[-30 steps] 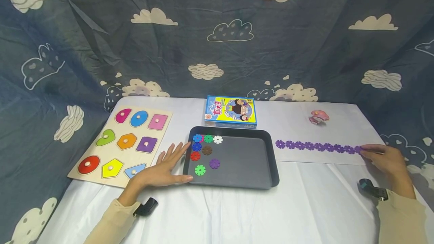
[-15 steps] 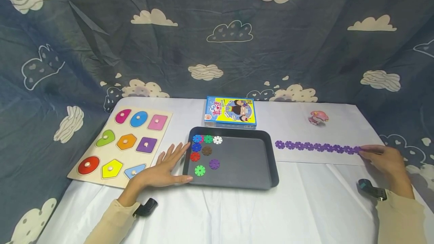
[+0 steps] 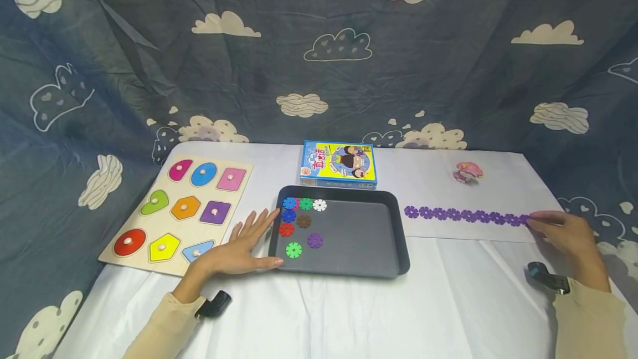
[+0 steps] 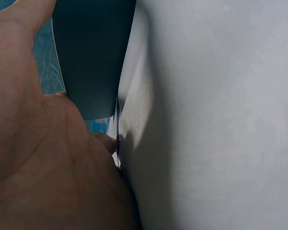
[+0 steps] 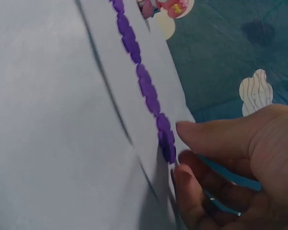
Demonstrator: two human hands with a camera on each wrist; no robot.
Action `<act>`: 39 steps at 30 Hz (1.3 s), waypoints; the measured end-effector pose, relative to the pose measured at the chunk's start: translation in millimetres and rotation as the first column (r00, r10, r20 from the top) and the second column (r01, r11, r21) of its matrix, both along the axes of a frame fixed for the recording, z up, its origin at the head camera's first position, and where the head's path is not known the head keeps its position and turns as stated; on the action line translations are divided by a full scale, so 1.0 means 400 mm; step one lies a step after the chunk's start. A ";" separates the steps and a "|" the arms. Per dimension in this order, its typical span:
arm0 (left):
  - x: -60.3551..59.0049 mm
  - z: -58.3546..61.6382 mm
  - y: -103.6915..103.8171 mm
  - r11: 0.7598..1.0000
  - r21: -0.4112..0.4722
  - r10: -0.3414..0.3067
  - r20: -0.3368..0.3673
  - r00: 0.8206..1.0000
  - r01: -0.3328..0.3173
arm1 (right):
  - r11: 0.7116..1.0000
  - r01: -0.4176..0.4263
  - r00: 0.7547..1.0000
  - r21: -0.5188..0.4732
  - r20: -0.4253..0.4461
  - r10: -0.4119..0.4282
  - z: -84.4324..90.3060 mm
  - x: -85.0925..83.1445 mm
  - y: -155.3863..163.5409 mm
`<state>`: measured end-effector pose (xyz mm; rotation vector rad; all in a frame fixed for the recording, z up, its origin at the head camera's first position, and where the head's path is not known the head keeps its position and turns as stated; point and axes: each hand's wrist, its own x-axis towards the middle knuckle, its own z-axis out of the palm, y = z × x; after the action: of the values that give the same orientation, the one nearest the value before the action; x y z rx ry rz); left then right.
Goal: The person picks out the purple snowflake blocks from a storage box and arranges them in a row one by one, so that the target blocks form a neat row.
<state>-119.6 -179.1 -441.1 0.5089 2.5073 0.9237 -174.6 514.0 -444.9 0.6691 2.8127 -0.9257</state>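
Note:
A dark grey tray (image 3: 344, 262) holds several notched plastic snowflake discs in different colours, among them a purple disc (image 3: 315, 241). My left hand (image 3: 241, 251) rests spread against the tray's left edge. The left wrist view has the palm (image 4: 48, 158) beside the tray's dark wall (image 4: 96, 57). On the right, a row of purple snowflake discs (image 3: 453, 215) lies on white paper. My right hand (image 3: 568, 234) is at the row's right end, thumb and fingertips curled at the last purple disc (image 5: 168, 148); the fingers partly hide its edge in the head view.
A wooden peg puzzle board (image 3: 184, 226) with coloured shapes lies at the left. Behind the tray is a blue and yellow box (image 3: 339, 164). A small pink figure (image 3: 468, 172) stands beyond the purple row. Cloud-print cloth (image 3: 319, 82) rises behind the table.

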 end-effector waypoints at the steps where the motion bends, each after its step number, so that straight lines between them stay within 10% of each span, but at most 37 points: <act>1: 0.000 0.000 0.000 1.000 0.000 0.000 0.000 1.000 0.000 | 1.000 0.003 1.000 0.006 0.006 -0.003 0.004 -0.001 -0.001; 20: -0.001 -0.004 -0.002 1.000 0.000 -0.002 0.003 1.000 0.002 | 0.956 -0.273 0.952 0.109 -0.109 0.285 0.107 -0.055 -0.269; 39: -0.003 -0.004 -0.003 1.000 -0.003 0.000 0.004 1.000 0.000 | 0.667 -0.718 0.612 0.199 -0.274 0.742 0.187 -0.108 -0.633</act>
<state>-120.8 -180.4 -442.6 0.5053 2.5052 0.9196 -217.8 260.7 -370.0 -0.7139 2.9352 -0.8032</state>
